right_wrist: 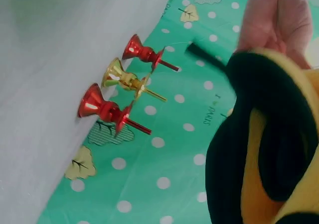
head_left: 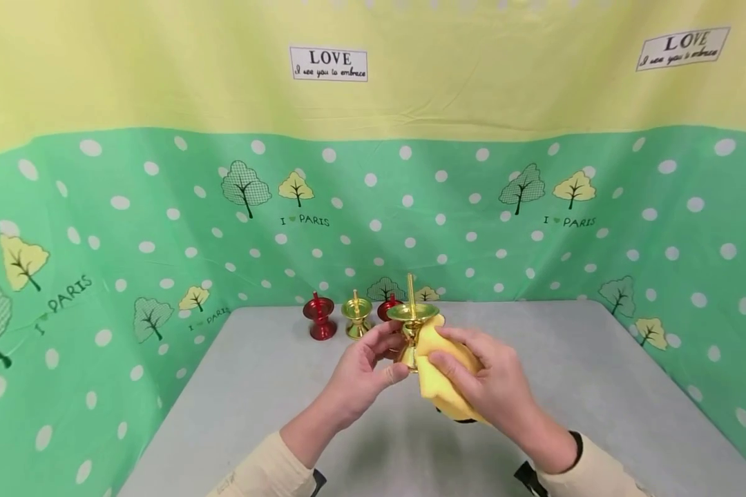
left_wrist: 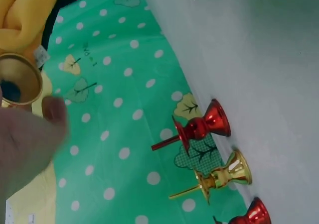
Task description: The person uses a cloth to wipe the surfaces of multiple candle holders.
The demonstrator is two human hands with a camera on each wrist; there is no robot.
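A shiny gold candle holder [head_left: 413, 313], upright with a dish and a thin spike on top, is held by its base in my left hand [head_left: 362, 376]. The left wrist view shows the rim of its hollow base [left_wrist: 36, 79]. My right hand [head_left: 500, 378] grips a yellow cloth [head_left: 443, 378] and presses it against the right side of the holder's stem and base. Folds of the cloth show a black side [right_wrist: 224, 164] in the right wrist view. The right fingers behind the cloth are hidden.
Towards the back of the grey table [head_left: 267, 386] stand a red candle holder [head_left: 322, 326], a smaller gold one [head_left: 357, 319] and another red one [head_left: 388, 304], partly hidden behind the held piece. A green dotted curtain [head_left: 410, 221] hangs behind the table and at both sides.
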